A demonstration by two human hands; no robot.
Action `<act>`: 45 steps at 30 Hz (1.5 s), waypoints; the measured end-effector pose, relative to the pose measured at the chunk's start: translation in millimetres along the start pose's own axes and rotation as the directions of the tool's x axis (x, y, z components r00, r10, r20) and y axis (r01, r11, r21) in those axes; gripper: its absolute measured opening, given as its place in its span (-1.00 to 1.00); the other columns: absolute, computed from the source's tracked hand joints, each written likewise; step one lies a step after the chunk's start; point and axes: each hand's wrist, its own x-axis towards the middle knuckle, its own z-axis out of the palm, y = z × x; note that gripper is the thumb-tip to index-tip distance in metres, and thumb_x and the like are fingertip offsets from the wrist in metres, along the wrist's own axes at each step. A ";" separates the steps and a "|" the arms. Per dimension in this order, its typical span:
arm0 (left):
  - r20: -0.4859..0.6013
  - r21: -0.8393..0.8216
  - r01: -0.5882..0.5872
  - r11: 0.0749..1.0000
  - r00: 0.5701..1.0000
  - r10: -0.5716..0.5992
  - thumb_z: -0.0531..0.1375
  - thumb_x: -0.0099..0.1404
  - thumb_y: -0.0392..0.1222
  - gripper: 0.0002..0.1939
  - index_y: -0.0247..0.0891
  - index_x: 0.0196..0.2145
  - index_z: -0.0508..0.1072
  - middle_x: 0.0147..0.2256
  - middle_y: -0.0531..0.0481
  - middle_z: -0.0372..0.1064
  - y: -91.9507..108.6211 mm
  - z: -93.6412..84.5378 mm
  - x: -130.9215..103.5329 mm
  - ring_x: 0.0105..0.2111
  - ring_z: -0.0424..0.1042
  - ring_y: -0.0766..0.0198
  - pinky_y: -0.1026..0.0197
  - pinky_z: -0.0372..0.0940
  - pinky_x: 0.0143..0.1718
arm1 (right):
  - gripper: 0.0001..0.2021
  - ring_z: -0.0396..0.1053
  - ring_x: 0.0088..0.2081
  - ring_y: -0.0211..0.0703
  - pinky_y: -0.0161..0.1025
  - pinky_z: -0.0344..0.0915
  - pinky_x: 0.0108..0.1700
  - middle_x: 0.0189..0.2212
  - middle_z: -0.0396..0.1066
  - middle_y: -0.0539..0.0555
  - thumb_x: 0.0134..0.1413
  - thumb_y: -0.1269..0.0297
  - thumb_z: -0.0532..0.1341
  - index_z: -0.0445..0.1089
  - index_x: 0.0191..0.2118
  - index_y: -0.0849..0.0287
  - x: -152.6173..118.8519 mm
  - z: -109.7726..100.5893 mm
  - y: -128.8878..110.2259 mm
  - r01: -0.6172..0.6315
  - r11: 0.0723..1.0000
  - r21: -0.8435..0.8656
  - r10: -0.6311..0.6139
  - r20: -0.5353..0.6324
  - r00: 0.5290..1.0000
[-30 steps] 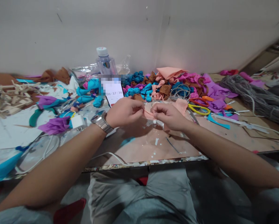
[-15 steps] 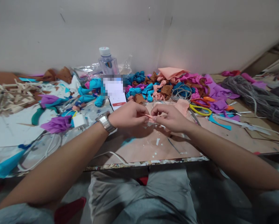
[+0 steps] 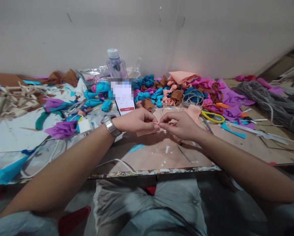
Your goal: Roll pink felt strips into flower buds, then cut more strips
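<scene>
left hand [image 3: 139, 120] and right hand [image 3: 178, 124]: fingers pinched closed on 1 peach piece [image 3: 148, 131], probably paper. both above tabletop [image 3: 147, 159].

Your peach crepe paper [image 3: 147, 132], pinched up thin
You've got it stretched sideways between your left hand [image 3: 138, 120] and right hand [image 3: 181, 125], narrow and bunched in the middle, with a flatter flap showing under the left; fingers hide the rest.

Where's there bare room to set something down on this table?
Front right, between the right forearm, blue strip and cardboard. Nearer the middle, between left hand and table edge, it is mostly bare too, apart from the white cable. The back is packed with crumpled paper from bottle to grey bundle.
</scene>
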 end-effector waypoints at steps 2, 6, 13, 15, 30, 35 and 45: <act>-0.007 -0.025 0.021 0.999 1.000 -0.021 0.19 0.38 0.09 -0.58 -0.33 -0.23 0.66 -0.35 -0.05 0.59 -0.2 0.8 0.0 -0.41 0.41 0.35 0.35 0.17 -0.41 | -0.87 0.43 -0.37 -0.21 -0.28 0.25 -0.30 -0.40 0.57 0.04 0.22 0.26 0.30 0.57 -0.29 0.18 -0.1 1.0 1.7 0.025 1.000 -0.017 -0.025 -0.027 0.999; -0.018 -0.062 0.071 0.996 0.997 -0.072 0.19 0.38 0.07 -0.61 -0.30 -0.23 0.66 -0.29 -0.07 0.62 -1.7 2.0 1.3 -0.32 0.49 0.30 0.33 0.28 -0.29 | -0.85 0.47 -0.35 -0.20 -0.28 0.28 -0.29 -0.36 0.60 0.05 0.26 0.23 0.29 0.60 -0.24 0.17 0.0 1.1 2.9 0.088 0.996 -0.032 -0.090 -0.064 0.994; 0.017 -0.213 0.085 0.973 0.996 -0.083 0.22 0.36 0.02 -0.67 -0.29 -0.24 0.65 -0.24 -0.13 0.64 -4.1 1.4 1.3 -0.22 0.58 0.20 0.25 0.40 -0.16 | -0.93 0.49 -0.34 -0.17 -0.23 0.31 -0.23 -0.38 0.63 0.03 0.18 0.33 0.34 0.62 -0.29 0.08 -0.2 0.6 -2.5 0.207 0.973 -0.104 -0.219 -0.110 0.970; 0.048 -0.281 0.093 0.955 0.995 -0.083 0.23 0.36 0.00 -0.69 -0.29 -0.24 0.64 -0.23 -0.14 0.64 -3.4 0.9 0.5 -0.22 0.59 0.20 0.22 0.42 -0.13 | -0.94 0.50 -0.33 -0.15 -0.21 0.32 -0.22 -0.39 0.63 0.03 0.17 0.34 0.35 0.61 -0.29 0.08 -0.4 1.2 -3.2 0.211 0.972 -0.108 -0.224 -0.131 0.966; 0.023 -0.402 0.058 0.914 0.998 -0.054 0.17 0.39 -0.07 -0.72 -0.29 -0.32 0.59 -0.29 -0.14 0.64 -4.5 6.7 1.0 -0.27 0.61 0.19 0.19 0.47 -0.16 | -0.94 0.50 -0.33 -0.11 -0.17 0.31 -0.23 -0.38 0.62 0.06 0.16 0.31 0.34 0.59 -0.29 0.11 -2.1 2.2 -1.7 0.184 0.972 -0.149 -0.205 -0.146 0.968; -0.040 -0.133 0.054 0.990 0.997 -0.060 0.16 0.38 0.00 -0.66 -0.29 -0.29 0.63 -0.31 -0.08 0.63 -1.5 4.1 1.7 -0.34 0.54 0.25 0.30 0.35 -0.34 | -0.94 0.47 -0.34 -0.13 -0.19 0.30 -0.24 -0.39 0.58 0.06 0.15 0.33 0.32 0.56 -0.33 0.13 -1.6 3.0 -2.4 0.148 0.982 -0.114 -0.161 -0.122 0.979; -0.142 0.285 0.018 0.958 0.990 0.024 0.16 0.40 -0.04 -0.68 -0.30 -0.33 0.59 -0.43 -0.02 0.54 15.6 9.2 -2.9 -0.48 0.39 0.33 0.28 0.10 -0.44 | -0.90 0.44 -0.27 -0.14 -0.19 0.33 -0.17 -0.33 0.52 0.07 0.13 0.41 0.25 0.46 -0.39 0.15 3.7 5.6 0.6 0.107 0.991 0.083 -0.103 -0.053 0.993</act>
